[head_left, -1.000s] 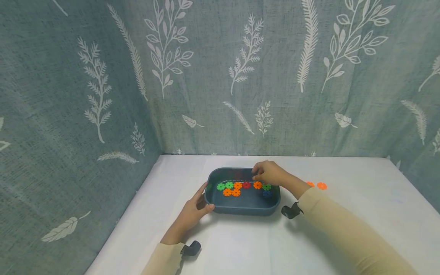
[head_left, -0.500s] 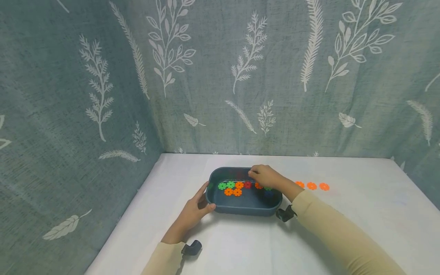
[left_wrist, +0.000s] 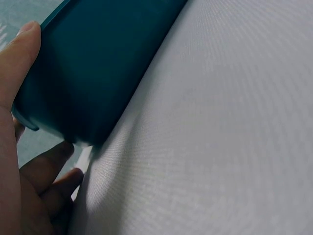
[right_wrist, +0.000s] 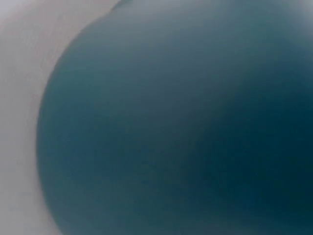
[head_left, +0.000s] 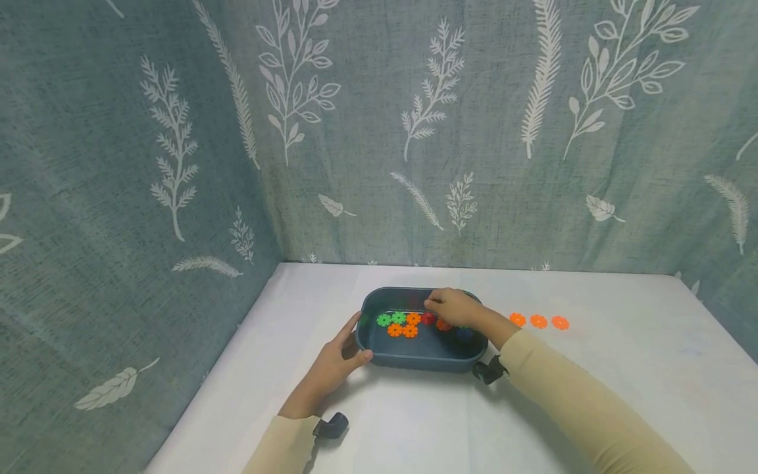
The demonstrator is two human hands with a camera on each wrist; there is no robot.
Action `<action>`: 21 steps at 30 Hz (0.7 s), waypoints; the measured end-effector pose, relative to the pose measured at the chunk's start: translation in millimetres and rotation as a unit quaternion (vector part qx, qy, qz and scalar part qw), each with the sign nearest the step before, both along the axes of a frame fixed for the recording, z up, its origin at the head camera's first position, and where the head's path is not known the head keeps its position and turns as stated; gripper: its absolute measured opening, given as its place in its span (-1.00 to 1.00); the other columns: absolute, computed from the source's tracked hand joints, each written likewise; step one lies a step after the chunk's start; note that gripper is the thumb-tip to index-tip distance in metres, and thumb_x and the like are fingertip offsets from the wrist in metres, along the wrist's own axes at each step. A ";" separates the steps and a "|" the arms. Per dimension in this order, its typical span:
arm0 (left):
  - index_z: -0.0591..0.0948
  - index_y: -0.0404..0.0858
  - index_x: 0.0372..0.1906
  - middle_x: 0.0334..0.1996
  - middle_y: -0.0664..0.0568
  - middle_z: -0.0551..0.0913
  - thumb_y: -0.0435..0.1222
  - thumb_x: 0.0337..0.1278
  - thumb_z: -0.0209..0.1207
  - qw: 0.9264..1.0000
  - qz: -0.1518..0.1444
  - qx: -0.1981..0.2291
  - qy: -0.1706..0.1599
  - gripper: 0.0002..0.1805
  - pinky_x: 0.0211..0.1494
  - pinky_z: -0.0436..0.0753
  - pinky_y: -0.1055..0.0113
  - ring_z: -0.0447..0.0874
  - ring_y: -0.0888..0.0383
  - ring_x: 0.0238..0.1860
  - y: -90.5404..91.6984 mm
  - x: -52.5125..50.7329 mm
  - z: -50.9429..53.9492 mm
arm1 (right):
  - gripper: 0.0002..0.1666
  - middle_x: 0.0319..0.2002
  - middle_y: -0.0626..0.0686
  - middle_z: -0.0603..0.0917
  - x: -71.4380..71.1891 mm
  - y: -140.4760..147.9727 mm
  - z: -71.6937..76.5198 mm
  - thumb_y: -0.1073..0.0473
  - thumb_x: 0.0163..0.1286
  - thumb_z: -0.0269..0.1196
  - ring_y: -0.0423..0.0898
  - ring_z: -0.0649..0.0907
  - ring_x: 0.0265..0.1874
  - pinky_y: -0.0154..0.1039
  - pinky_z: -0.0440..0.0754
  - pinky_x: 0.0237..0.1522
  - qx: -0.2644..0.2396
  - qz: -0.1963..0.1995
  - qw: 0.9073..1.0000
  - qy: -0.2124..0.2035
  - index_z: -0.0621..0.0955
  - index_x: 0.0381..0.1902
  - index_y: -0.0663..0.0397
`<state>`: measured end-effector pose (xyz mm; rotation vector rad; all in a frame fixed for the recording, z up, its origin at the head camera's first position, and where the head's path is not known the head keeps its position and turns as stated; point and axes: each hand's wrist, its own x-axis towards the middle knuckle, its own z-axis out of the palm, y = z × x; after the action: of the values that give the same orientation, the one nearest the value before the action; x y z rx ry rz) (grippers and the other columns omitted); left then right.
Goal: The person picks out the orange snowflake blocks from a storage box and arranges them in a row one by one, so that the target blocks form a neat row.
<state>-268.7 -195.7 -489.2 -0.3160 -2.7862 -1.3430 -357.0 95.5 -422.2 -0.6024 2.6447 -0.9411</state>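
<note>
1. We start at the left with the tray as our dial, and there's the left hand [head_left: 330,366] at 8 to 9 o'clock! Its grip is firmly on the dark blue tray [head_left: 420,361], thumb at the near corner, fingers along the left end; the tray lies toward 2 o'clock from that hand.

2. Into the tray, and two green pieces [head_left: 391,319] sit side by side at 10 o'clock, toothed round the edges, down and left at 8 o'clock from the right hand's fingertips.

3. Just beneath, a touching pair of orange pieces [head_left: 403,331] at 9 o'clock, with another orange disc [head_left: 413,318] at 11.

4. Next along, a red piece [head_left: 428,318] around 12 to 1 o'clock, right at 6 o'clock from those fingertips, close by!

5. And here's the right hand [head_left: 457,307], inside the tray at 1 o'clock, fingers bent and pointing toward 8. Is anything in that grip? Cannot tell; the fingertips are too small here, and the right wrist view is a blue blur.

6. Under that hand, a partly covered orange piece [head_left: 443,325] at 2 o'clock, 5 o'clock from the fingertips.

7. Out at 3 o'clock, on the white table [head_left: 408,421], three spaced orange discs [head_left: 538,321] form a row beyond the right forearm.
</note>
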 end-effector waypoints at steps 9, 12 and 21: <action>0.05 0.24 0.53 0.32 -0.13 0.42 0.07 0.12 0.31 1.000 -0.004 0.004 0.002 -0.06 0.33 0.11 -0.32 0.34 -0.11 0.35 0.7 -1.8 -4.0 | -0.70 -0.22 0.11 0.66 1.9 -0.4 -8.3 0.16 0.53 0.09 -0.07 0.67 -0.38 -0.15 0.66 -0.29 -0.099 0.016 0.993 -0.062 0.61 0.03 0.25; 0.06 0.22 0.54 0.32 -0.14 0.42 0.07 0.12 0.31 1.000 -0.007 0.005 0.005 -0.06 0.33 0.11 -0.32 0.34 -0.11 0.35 0.7 -1.9 -4.6 | -0.76 -0.27 0.10 0.65 2.2 2.9 -6.6 0.25 0.46 0.17 -0.05 0.69 -0.39 -0.17 0.68 -0.32 -0.101 0.019 0.993 -0.062 0.60 -0.01 0.27; 0.06 0.21 0.54 0.32 -0.13 0.42 0.07 0.11 0.32 1.000 -0.002 0.005 0.003 -0.05 0.34 0.11 -0.30 0.34 -0.10 0.35 0.8 -0.3 1.1 | -0.78 -0.59 0.01 0.63 2.7 2.6 0.9 0.32 0.17 0.41 -0.10 0.67 -0.59 -0.25 0.65 -0.47 0.049 0.003 0.999 -0.016 0.64 -0.22 0.20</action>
<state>-269.0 -194.9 -488.1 -0.3247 -2.7749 -1.3552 -354.3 98.1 -421.3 -0.5667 2.6405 -0.8079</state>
